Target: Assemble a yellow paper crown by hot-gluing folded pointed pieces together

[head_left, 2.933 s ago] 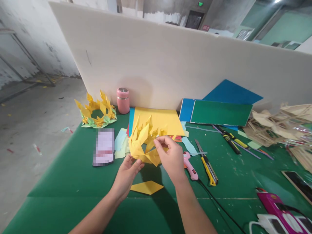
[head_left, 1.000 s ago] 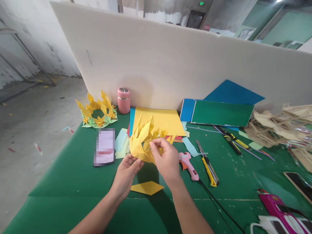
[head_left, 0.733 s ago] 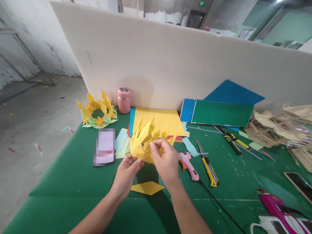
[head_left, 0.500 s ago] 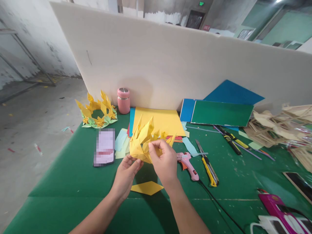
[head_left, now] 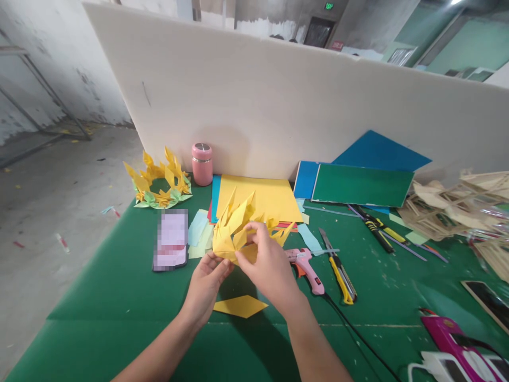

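A folded yellow paper crown point(head_left: 226, 240) with tall pointed tips is held up above the green table. My left hand point(head_left: 209, 278) pinches its lower left edge between thumb and fingers. My right hand point(head_left: 268, 265) is closed on the crown's lower band near the middle, the thumb in front and the fingers curled over inside. Part of the crown's right side is hidden behind that hand. Below both hands, a flat yellow paper diamond point(head_left: 240, 306) lies on the table.
A finished-looking yellow and green crown point(head_left: 163, 183), pink flask point(head_left: 202, 165) and phone point(head_left: 170, 241) stand or lie left. Yellow sheets point(head_left: 258, 196) are behind. Right are a pink glue gun point(head_left: 308, 268), yellow cutter point(head_left: 341, 276), pliers point(head_left: 376, 231) and wooden model point(head_left: 445, 207).
My right hand has moved down from the folded tips to the crown's lower band, its fingers spreading wider. The crown has shifted slightly right. My left hand keeps its pinch.
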